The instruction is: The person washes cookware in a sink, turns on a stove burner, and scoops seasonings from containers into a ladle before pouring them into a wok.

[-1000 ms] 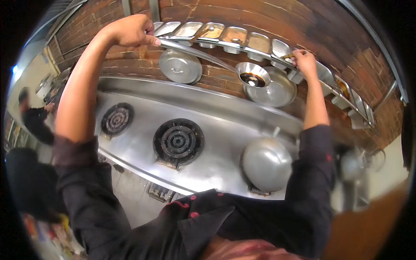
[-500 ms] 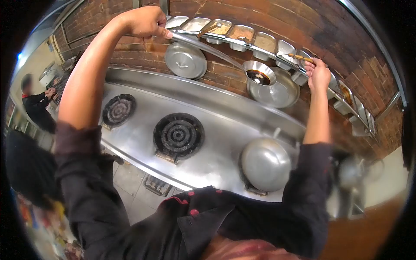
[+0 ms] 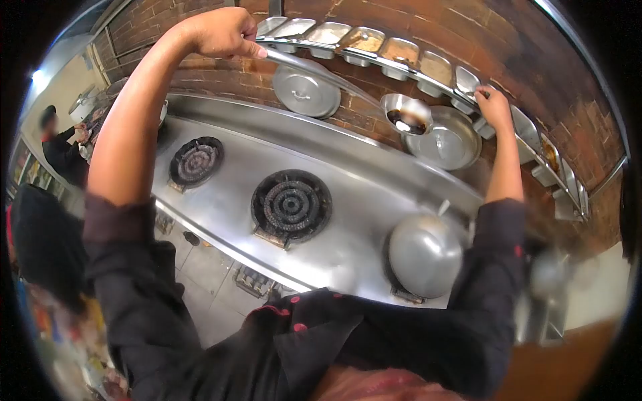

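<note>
My left hand (image 3: pixel 231 35), at the upper left, is closed round the handle end of a long metal ladle (image 3: pixel 321 72). The ladle's bowl (image 3: pixel 407 114) holds dark brown liquid with a white patch in it, and it hangs in front of a wide metal pan (image 3: pixel 444 137) by the wall. My right hand (image 3: pixel 493 107) is at the rack of metal containers, its fingers pinched together beside a container with white contents (image 3: pixel 467 80). What those fingers grip is hidden or too small to make out.
Several metal containers (image 3: pixel 401 51) line the brick wall. A round lid (image 3: pixel 306 92) leans below them. The steel stove (image 3: pixel 348 230) bears black burners (image 3: pixel 291 208), and an upturned-looking metal wok (image 3: pixel 426 256) is at its right. Two people in dark clothes (image 3: pixel 45 244) are at the left.
My right hand has shifted slightly right and up along the containers; the wooden-handled utensil it held no longer shows clearly. The ladle bowl has tilted and moved slightly right. The whole view has shifted.
</note>
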`<state>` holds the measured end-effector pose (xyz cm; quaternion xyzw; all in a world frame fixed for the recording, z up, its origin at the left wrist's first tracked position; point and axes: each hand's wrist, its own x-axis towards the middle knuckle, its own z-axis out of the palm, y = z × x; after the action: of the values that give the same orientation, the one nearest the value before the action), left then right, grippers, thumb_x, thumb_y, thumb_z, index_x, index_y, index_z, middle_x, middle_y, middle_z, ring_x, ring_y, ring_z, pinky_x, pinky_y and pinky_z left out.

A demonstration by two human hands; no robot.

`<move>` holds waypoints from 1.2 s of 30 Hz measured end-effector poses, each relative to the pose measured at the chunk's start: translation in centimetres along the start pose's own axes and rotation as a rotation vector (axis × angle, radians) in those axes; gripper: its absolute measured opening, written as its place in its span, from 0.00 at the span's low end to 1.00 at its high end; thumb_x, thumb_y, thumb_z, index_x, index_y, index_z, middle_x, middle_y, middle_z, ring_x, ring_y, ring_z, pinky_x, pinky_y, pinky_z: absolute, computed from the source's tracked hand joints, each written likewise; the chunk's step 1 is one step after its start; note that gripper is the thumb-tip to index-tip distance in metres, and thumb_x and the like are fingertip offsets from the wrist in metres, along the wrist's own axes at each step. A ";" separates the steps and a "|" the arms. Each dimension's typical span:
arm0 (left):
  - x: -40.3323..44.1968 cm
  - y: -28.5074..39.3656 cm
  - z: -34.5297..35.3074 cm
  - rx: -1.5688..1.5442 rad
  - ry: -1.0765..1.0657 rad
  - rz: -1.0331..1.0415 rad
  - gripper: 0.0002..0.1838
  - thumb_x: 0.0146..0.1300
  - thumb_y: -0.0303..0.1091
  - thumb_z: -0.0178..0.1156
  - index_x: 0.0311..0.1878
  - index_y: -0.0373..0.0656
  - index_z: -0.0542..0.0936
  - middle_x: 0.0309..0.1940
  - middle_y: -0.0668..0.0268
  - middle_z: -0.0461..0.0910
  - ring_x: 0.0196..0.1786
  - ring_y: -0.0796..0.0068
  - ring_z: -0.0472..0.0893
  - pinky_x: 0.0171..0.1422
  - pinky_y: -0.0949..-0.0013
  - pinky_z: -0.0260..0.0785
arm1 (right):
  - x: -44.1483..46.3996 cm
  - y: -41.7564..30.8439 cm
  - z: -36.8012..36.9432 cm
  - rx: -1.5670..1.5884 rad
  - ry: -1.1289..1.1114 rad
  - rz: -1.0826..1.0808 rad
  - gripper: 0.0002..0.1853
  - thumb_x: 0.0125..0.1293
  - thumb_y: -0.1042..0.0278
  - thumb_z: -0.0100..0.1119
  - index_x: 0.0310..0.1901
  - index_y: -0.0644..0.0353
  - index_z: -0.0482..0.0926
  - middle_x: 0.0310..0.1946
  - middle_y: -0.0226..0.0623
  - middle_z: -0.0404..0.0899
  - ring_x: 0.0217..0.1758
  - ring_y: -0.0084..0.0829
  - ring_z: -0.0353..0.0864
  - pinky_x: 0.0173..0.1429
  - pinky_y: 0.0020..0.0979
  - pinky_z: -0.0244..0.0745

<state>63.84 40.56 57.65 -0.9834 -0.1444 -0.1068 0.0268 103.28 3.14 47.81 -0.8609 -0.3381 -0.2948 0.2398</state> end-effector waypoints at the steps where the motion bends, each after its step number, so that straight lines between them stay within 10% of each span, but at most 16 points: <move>1: -0.3 -1.0 0.3 0.026 0.009 0.010 0.21 0.53 0.49 0.67 0.29 0.36 0.78 0.17 0.63 0.75 0.22 0.72 0.75 0.28 0.66 0.65 | 0.2 -0.1 0.3 -0.078 -0.093 -0.020 0.16 0.57 0.58 0.59 0.42 0.60 0.82 0.42 0.50 0.81 0.49 0.45 0.79 0.54 0.37 0.71; 7: -1.4 -8.2 1.1 -0.005 -0.021 0.022 0.21 0.53 0.49 0.67 0.28 0.37 0.76 0.18 0.61 0.73 0.26 0.69 0.75 0.32 0.63 0.65 | -0.1 -5.1 -0.7 -0.159 -0.275 0.085 0.26 0.53 0.56 0.64 0.53 0.58 0.78 0.48 0.48 0.79 0.51 0.44 0.78 0.58 0.36 0.69; 9: -1.4 -11.7 1.3 -0.006 -0.006 0.037 0.21 0.53 0.49 0.67 0.28 0.37 0.76 0.18 0.61 0.73 0.26 0.68 0.75 0.33 0.62 0.65 | -0.9 -11.6 -1.0 -0.298 0.081 -0.158 0.28 0.53 0.58 0.64 0.57 0.56 0.76 0.47 0.47 0.80 0.50 0.41 0.79 0.57 0.36 0.70; 16: -0.2 -21.1 3.2 0.053 0.018 0.112 0.22 0.51 0.51 0.68 0.28 0.38 0.76 0.21 0.60 0.76 0.29 0.65 0.76 0.35 0.62 0.66 | 3.8 -37.4 10.7 -0.013 -0.207 -0.391 0.23 0.55 0.57 0.64 0.51 0.59 0.78 0.41 0.47 0.80 0.43 0.42 0.80 0.50 0.37 0.73; 22: -0.9 -26.3 3.3 0.019 -0.077 0.089 0.21 0.50 0.51 0.68 0.30 0.39 0.79 0.22 0.59 0.78 0.30 0.63 0.77 0.37 0.61 0.67 | 11.3 -40.4 23.2 0.020 -0.034 -0.166 0.23 0.55 0.50 0.63 0.45 0.60 0.81 0.40 0.51 0.81 0.47 0.45 0.80 0.53 0.40 0.73; 36: 0.2 -34.0 3.3 0.015 -0.013 0.084 0.21 0.51 0.50 0.66 0.29 0.39 0.78 0.24 0.58 0.77 0.31 0.62 0.77 0.37 0.61 0.67 | 14.2 -37.1 24.6 0.472 0.152 0.293 0.12 0.58 0.63 0.55 0.34 0.66 0.80 0.26 0.46 0.82 0.29 0.37 0.83 0.37 0.35 0.77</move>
<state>54.87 73.38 55.18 -0.9890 -0.1042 -0.0979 0.0376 93.38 48.78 47.75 -0.7964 -0.2506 -0.2339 0.4983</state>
